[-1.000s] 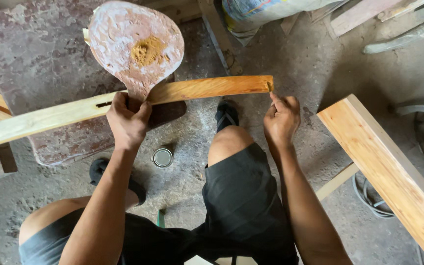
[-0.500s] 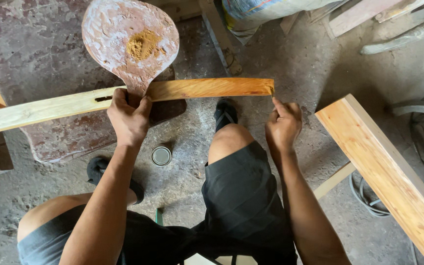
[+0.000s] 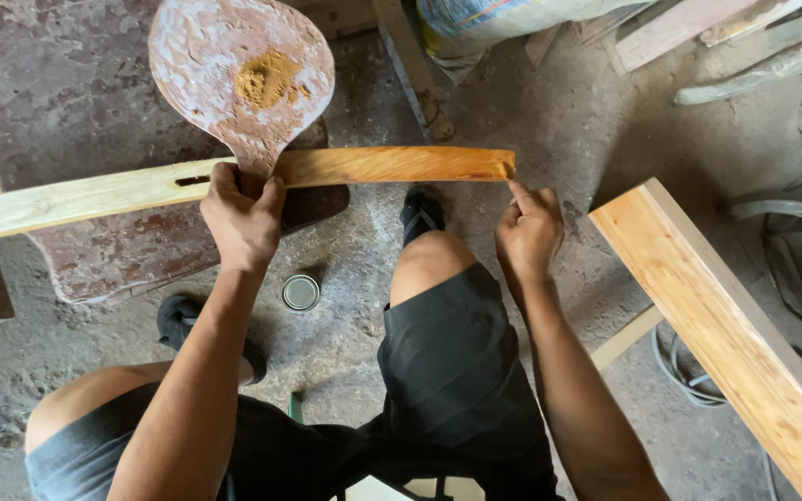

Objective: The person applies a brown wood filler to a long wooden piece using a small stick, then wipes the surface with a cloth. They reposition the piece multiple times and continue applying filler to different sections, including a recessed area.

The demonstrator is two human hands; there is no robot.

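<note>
2 hands as before: left hand [image 3: 243,221] grip clamped on wooden slat [image 3: 234,182]; right hand [image 3: 529,232] fingertip now nearer slat end, grip loose.

bare arms with no sleeves below left hand [image 3: 245,221] and right hand [image 3: 529,234], dark grey shorts [image 3: 457,371], black sandals [image 3: 420,215]

Soft, even daylight, faint shadows on the dusty floor, sharp focus, slight wide-angle stretching at the edges.
</note>
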